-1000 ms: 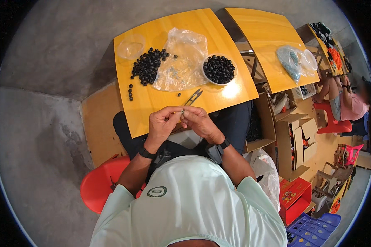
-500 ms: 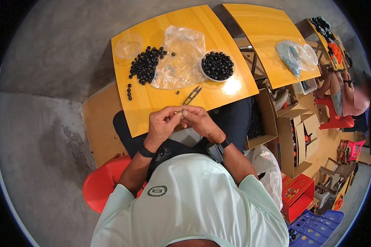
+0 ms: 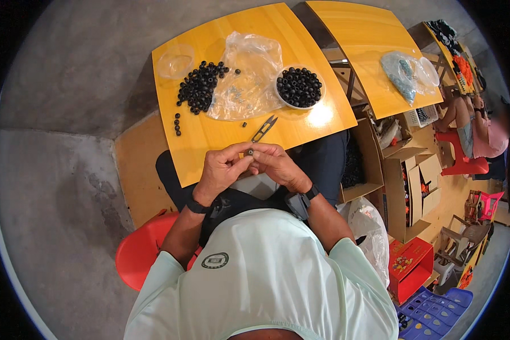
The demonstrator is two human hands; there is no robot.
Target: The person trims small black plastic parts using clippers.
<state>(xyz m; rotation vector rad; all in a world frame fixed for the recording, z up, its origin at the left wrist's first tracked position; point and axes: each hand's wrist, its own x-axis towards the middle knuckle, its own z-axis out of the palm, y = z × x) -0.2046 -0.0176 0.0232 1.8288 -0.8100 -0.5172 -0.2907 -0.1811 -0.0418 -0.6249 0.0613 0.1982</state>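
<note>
Over the near edge of the yellow table, my left hand and my right hand meet with their fingertips pinched together. Between them is a small dark bead, with a light spot in its middle. A pair of thread snips lies just beyond the fingers, points away from me. Past it is a crumpled clear plastic bag with tiny greyish bits on or in it. Loose black beads form a heap left of the bag, and a round tub at its right is full of more.
An empty clear tub stands at the table's far left. A second yellow table carries a bag of bluish bits. Open cardboard boxes and a red box fill my right side; a person sits farther off.
The bead between my fingertips now shows its light middle more plainly. Both hands stay together in nearly the same place; the view has shifted slightly.
</note>
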